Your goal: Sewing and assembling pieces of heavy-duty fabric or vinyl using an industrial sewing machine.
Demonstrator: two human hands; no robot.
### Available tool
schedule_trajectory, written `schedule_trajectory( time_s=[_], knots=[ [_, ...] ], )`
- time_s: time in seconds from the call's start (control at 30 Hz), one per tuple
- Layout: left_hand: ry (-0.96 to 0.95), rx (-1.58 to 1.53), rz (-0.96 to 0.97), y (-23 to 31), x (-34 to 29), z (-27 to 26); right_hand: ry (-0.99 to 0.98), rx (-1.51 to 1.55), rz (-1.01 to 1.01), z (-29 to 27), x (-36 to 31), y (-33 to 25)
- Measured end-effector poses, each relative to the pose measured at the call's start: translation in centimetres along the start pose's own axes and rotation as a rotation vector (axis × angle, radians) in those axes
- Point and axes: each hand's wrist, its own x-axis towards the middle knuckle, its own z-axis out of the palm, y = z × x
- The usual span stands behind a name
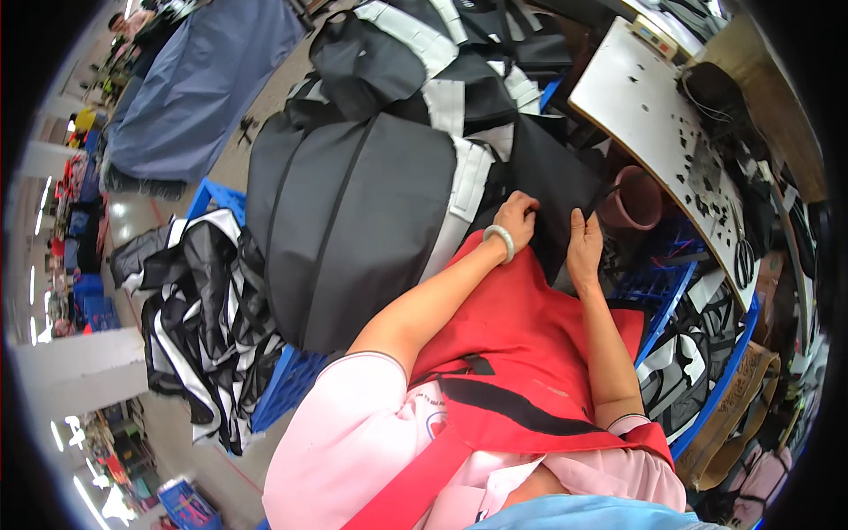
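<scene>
A black fabric piece (552, 159) hangs across my lap, over the red apron (503, 309). My left hand (515, 221), with a pale bangle at the wrist, has its fingers curled in a pinch at the left edge of this fabric. My right hand (585, 246) is closed on its right side, thumb up and fingers partly hidden by the cloth. To the left of my hands lies a large dark grey panel (371, 212) with long seams. White strips (470, 177) run along its right edge.
More black pieces (371, 62) with white strips are heaped beyond. At right stand a white worktable (618, 79) strewn with dark scraps, scissors (744, 256) and a reddish bucket (632, 199). Blue crates (287, 389) and black-and-white cut pieces (212, 309) are at left.
</scene>
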Motion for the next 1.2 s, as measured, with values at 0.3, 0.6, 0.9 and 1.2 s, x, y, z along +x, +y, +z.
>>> schedule_trajectory(
  time_s=[0.3,0.6,0.9,1.2],
  knots=[
    [0.314,0.575,0.034,-3.4,-0.4,-14.2,0.029,-0.318,0.218,-3.4,0.0,7.3],
    [0.231,0.244,-0.508,-8.4,-3.0,-27.6,-0.073,-0.154,0.345,-2.7,-1.0,10.1],
    [-0.26,0.078,-0.245,6.0,-8.2,-15.9,0.109,-0.364,0.071,-1.8,0.4,4.8],
    [-0.997,0.1,0.118,16.8,-12.3,-6.5,-0.747,-0.511,-0.075,3.2,0.7,-17.3]
  ],
)
